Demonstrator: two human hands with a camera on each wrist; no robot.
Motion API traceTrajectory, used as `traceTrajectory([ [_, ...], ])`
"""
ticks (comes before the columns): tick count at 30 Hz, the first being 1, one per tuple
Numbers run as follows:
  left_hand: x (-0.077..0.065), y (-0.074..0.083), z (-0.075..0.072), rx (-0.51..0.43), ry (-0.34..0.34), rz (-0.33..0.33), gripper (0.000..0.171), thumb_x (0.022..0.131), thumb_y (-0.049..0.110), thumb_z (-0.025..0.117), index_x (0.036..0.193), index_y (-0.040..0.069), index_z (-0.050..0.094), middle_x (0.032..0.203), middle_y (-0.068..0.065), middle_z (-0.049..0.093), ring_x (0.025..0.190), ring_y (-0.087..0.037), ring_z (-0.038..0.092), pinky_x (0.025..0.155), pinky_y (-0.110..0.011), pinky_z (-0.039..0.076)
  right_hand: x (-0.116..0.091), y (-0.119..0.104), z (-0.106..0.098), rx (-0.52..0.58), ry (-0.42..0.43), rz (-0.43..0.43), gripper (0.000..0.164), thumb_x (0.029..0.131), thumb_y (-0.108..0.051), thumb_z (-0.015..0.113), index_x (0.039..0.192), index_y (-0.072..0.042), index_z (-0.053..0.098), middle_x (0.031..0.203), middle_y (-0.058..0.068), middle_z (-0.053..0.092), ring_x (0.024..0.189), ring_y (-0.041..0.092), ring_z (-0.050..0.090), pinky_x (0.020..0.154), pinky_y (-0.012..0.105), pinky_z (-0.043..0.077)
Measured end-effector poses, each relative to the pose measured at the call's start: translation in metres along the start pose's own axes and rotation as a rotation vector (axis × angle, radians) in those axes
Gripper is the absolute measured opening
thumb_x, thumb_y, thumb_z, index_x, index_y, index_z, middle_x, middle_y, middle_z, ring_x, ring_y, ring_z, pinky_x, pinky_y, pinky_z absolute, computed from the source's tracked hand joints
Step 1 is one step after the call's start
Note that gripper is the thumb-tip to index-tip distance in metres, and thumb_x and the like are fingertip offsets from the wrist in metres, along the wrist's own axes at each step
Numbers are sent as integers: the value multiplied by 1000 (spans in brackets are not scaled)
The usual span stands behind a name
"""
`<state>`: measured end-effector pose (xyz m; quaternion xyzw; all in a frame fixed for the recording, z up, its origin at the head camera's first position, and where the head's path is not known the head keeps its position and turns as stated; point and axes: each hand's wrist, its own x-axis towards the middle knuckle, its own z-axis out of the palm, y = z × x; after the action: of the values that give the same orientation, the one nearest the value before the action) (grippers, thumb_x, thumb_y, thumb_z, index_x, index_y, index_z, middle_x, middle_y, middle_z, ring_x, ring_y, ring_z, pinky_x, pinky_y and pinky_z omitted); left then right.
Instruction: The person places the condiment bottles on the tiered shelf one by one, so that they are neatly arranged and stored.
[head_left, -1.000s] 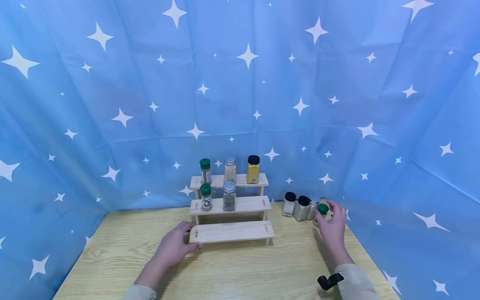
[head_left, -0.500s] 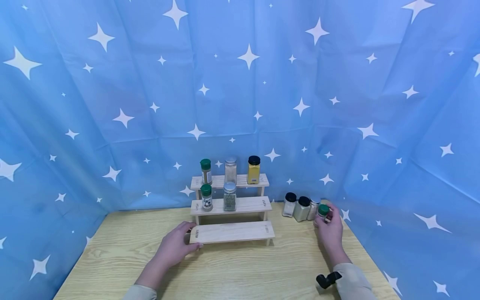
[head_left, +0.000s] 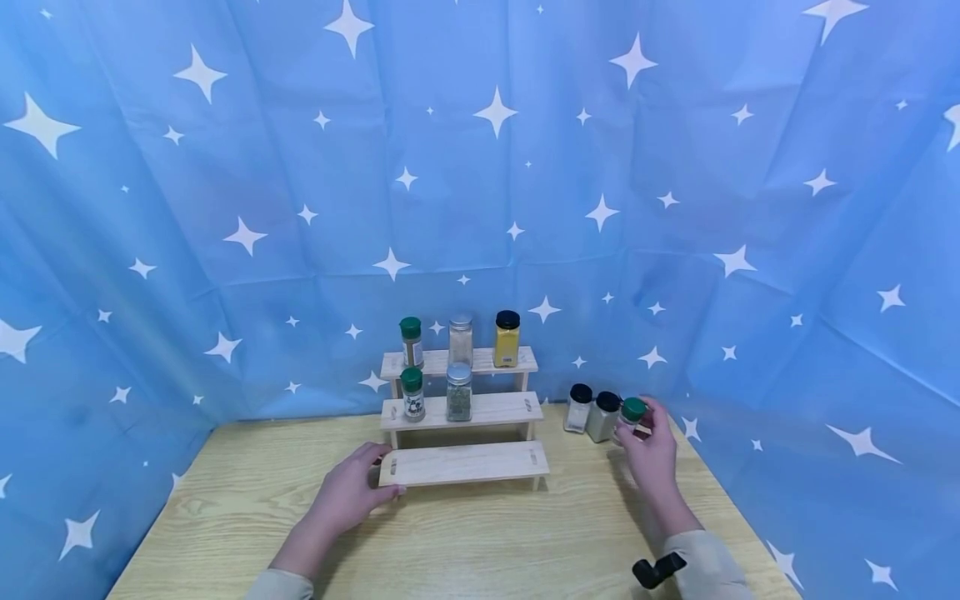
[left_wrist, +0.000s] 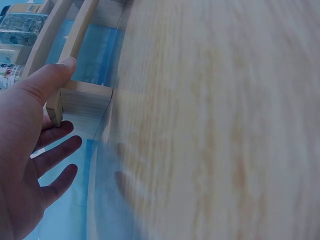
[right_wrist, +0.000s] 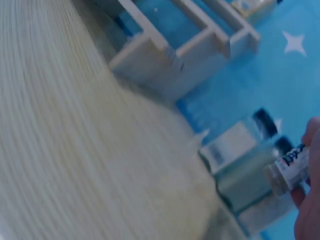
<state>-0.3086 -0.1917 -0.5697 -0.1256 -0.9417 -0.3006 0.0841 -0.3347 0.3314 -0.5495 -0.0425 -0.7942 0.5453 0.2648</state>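
Observation:
My left hand [head_left: 348,492] pinches the left end of the lowest step of a three-tier wooden spice rack [head_left: 465,464]. In the left wrist view its thumb lies along the edge, and the other fingers [left_wrist: 59,152] spread below. At the right, my right hand [head_left: 654,450] holds a small green-capped spice jar [head_left: 633,409] between thumb and fingers. The right wrist view shows this jar [right_wrist: 290,172] tilted and raised, overlapping the jars beside it. Two black-capped jars [head_left: 577,410] stand just left of it; a silver-capped one is hidden behind it in the head view.
On the top tier stand a green-capped jar [head_left: 411,343], a silver-capped jar [head_left: 461,340] and a yellow black-capped jar [head_left: 507,342]. The middle tier bears another green-capped jar [head_left: 412,397] and a silver-capped herb jar [head_left: 459,396]. A starred blue curtain [head_left: 495,208] borders the wooden table [head_left: 480,542].
My right hand has closed round the green-capped jar, lifted it and carried it slightly left, across the silver-capped jar. The left hand keeps its place on the rack.

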Motion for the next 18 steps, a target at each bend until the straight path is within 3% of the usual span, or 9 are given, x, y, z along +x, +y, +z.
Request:
traceTrajectory([
  [9,-1,0,0,1,9,7,79,85,45,97,150,11,66,148,-7,68,129,-37,69,109,-59,57,-6,-39,19,32,-74,-75,53,103,-3,74,152,-11,54,129,13,64,111,19,64,90,12,56],
  [18,-1,2,0,-6,0,-3,78,86,45,96,150,12,66,148,-6,68,131,-37,68,111,-60,56,-6,-73,52,66,-150,-192,54,101,-4,81,149,-10,57,125,14,70,113,24,66,93,17,57],
])
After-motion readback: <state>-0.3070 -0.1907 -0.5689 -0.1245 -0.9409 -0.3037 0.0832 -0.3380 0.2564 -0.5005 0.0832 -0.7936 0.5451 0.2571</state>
